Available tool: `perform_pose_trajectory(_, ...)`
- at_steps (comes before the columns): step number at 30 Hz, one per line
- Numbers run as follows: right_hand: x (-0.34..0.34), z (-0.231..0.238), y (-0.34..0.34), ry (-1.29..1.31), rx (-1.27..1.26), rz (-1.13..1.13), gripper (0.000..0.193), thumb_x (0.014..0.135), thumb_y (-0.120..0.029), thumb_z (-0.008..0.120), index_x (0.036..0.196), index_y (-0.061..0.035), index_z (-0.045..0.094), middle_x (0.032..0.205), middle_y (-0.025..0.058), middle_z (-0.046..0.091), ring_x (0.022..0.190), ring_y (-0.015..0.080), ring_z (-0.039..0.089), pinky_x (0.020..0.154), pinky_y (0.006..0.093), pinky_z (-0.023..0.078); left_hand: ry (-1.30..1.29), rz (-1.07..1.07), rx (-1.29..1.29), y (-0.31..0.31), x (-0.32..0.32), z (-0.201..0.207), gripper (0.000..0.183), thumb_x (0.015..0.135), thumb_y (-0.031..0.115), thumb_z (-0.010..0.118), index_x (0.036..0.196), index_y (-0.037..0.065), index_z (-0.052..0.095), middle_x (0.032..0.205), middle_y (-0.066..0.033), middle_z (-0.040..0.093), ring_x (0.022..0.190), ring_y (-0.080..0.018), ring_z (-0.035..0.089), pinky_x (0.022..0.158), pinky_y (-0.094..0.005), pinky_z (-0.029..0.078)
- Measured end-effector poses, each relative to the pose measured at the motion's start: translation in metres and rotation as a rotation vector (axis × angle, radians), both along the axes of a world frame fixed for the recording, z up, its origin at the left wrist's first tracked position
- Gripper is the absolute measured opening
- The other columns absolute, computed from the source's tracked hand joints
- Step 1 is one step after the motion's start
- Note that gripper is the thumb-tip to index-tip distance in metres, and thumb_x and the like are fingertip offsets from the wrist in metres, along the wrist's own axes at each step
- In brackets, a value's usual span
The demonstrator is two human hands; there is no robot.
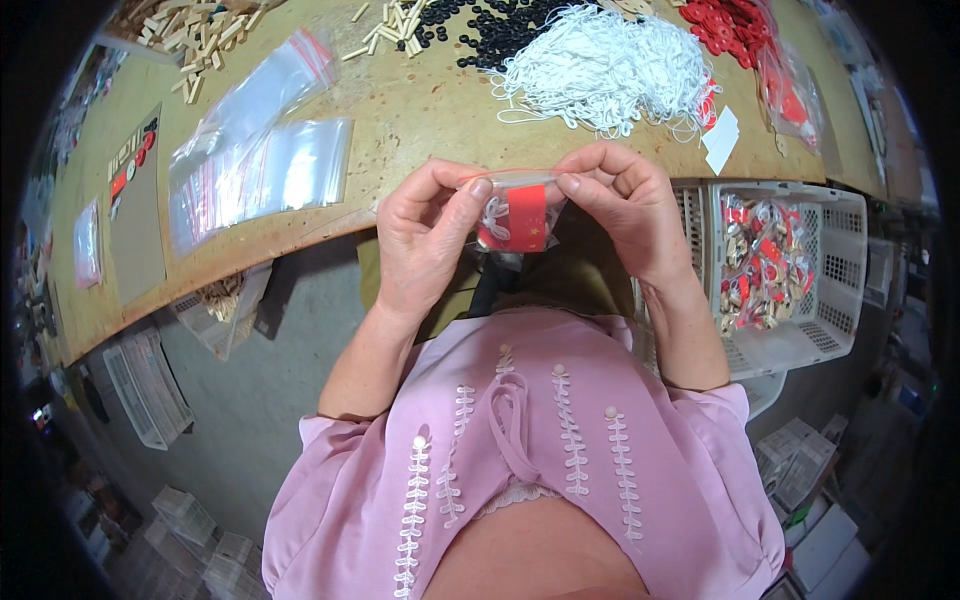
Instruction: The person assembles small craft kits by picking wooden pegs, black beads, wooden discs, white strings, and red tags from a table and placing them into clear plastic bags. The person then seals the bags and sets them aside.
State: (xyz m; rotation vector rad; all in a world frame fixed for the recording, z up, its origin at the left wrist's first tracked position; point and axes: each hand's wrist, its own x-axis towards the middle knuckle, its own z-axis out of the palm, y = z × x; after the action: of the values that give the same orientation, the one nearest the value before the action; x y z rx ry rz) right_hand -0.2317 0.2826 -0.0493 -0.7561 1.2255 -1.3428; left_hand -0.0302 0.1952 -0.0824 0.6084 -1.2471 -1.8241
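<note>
Between my two hands hangs a small clear zip bag (524,212), held up at the table's front edge. My left hand (432,222) pinches one top corner between thumb and finger. The opposite corner is pinched by my right hand (627,205). A red piece of felt or card with gold specks and a looped white cord show through the plastic; whatever else lies low in the bag is hard to make out. Beyond my hands on the table is a big heap of white elastic cord loops (605,70).
Flat empty zip bags (262,180) lie left, beside a brown board with sample parts (137,205). Wooden sticks (205,45), black rings (500,30) and red pieces (722,28) are piled along the back. A white crate (840,270) with filled bags (765,265) stands right.
</note>
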Motion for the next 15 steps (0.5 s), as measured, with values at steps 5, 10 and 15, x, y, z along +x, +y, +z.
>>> perform_pose_trajectory(5,0.014,0.011,0.002,0.359,-0.041,-0.056,0.009,0.101,-0.002,0.062,0.107,0.0031,0.067,0.093,0.0059,0.074,0.085,0.0081,0.068,0.079,0.0235,0.055,-0.278,-0.029,-0.219,-0.007,-0.006,0.014,0.008,0.092,0.006,0.074,0.098,0.002,0.070,0.087,-0.0038,0.070,0.080,-0.0100,0.064,0.073,-0.0253,0.051)
perform_pose_trajectory(10,0.028,0.020,0.002,0.702,-0.057,-0.015,0.008,0.100,0.000,0.063,0.103,0.0043,0.069,0.087,0.0024,0.073,0.078,0.0054,0.066,0.070,0.0218,0.054,-0.473,0.029,-0.673,-0.015,-0.019,0.015,0.016,0.077,0.006,0.081,0.082,0.006,0.067,0.075,-0.0079,0.063,0.069,-0.0191,0.061,0.063,-0.0321,0.046)
perform_pose_trajectory(15,0.005,0.021,0.009,0.483,0.001,0.025,0.008,0.101,-0.001,0.062,0.104,0.0038,0.069,0.087,0.0030,0.073,0.079,0.0056,0.067,0.070,0.0210,0.054,-0.477,-0.065,-0.612,-0.018,-0.002,0.021,0.013,0.076,-0.001,0.074,0.078,0.004,0.062,0.071,-0.0051,0.056,0.065,-0.0153,0.053,0.061,-0.0292,0.044)
